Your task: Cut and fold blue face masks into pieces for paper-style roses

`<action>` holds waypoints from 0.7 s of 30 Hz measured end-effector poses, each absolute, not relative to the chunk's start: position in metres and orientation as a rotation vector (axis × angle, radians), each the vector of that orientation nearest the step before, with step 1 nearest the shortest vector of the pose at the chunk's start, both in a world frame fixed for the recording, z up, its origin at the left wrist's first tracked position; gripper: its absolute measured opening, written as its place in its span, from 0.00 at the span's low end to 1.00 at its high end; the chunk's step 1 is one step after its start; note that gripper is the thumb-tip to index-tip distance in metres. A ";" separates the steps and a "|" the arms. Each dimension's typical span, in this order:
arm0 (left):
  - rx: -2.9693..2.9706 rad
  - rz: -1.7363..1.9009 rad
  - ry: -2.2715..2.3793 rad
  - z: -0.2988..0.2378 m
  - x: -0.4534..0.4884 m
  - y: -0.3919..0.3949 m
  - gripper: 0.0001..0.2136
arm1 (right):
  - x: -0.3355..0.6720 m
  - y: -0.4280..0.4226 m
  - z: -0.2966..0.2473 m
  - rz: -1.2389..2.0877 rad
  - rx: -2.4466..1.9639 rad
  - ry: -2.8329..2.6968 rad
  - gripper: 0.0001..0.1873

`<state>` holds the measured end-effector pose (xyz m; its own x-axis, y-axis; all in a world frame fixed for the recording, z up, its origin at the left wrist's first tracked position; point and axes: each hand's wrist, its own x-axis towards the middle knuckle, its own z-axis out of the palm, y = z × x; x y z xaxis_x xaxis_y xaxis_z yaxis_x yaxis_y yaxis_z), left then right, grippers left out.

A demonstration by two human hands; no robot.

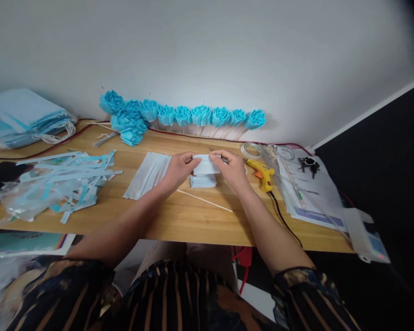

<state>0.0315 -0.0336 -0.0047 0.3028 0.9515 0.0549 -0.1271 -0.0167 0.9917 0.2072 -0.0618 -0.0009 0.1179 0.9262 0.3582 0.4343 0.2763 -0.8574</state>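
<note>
My left hand (pixel 182 169) and my right hand (pixel 232 168) pinch a pale blue piece of mask fabric (pixel 206 164) between thumbs and fingers, one at each upper side. Just below it on the table lies a small stack of similar fabric pieces (pixel 203 181), partly covered. Pleated pale blue mask sheets (pixel 146 174) lie flat beside my left hand, partly under my forearm. A thin wooden stick (pixel 205 201) rests in front of the stack. Close to my right hand is a yellow glue gun (pixel 263 174) on its side, its black cord running toward the front edge.
Blue fabric flowers (pixel 200 115) on sticks lean along the wall. Cut strips (pixel 72 179) are heaped at left, near a dark phone (pixel 3 179) and a stack of masks (pixel 27 115). At right are a tape roll (pixel 251 150), keys (pixel 309 164), papers (pixel 317 202) and a power strip (pixel 364 234).
</note>
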 end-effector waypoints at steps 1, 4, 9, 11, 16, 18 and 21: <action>1.273 1.058 0.871 -0.005 0.032 -0.034 0.17 | 0.207 -0.062 -0.001 0.561 -1.336 -1.498 0.12; 1.262 1.055 0.865 -0.005 0.032 -0.033 0.18 | 0.207 -0.061 0.000 0.523 -1.363 -1.499 0.11; 1.251 1.048 0.878 -0.005 0.031 -0.034 0.18 | 0.205 -0.061 0.000 0.512 -1.352 -1.490 0.12; 1.252 1.047 0.878 -0.006 0.030 -0.034 0.18 | 0.205 -0.061 0.000 0.508 -1.350 -1.493 0.12; 1.290 1.061 0.869 -0.010 0.031 -0.031 0.17 | 0.207 -0.063 0.003 0.487 -1.316 -1.546 0.12; 1.321 1.069 0.860 -0.011 0.031 -0.031 0.16 | 0.208 -0.063 0.004 0.468 -1.291 -1.591 0.11; 1.341 1.065 0.844 -0.009 0.032 -0.033 0.16 | 0.207 -0.063 0.003 0.450 -1.308 -1.636 0.09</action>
